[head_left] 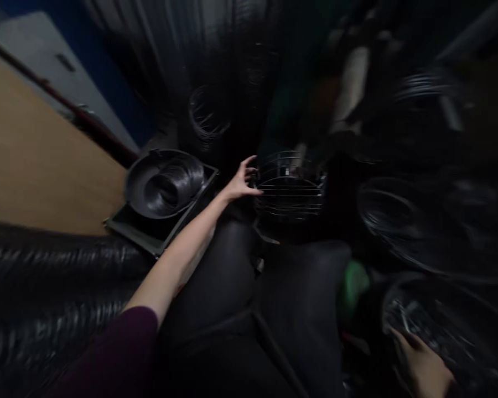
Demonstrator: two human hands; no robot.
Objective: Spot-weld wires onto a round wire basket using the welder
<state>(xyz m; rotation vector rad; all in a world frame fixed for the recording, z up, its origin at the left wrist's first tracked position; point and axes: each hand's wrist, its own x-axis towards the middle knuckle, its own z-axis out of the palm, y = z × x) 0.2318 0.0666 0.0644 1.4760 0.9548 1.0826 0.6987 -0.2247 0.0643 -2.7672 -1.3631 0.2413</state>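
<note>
Straight ahead past the knees, the left hand (241, 183) reaches a dark wire coil (289, 187), fingers open and touching its near edge, not yet gripping, while the right hand (422, 366) rests on another blurred coil (435, 326), its grip unclear.

Right hand (423, 367) cut off by the bottom edge; its grip too blurred to tell.
</note>
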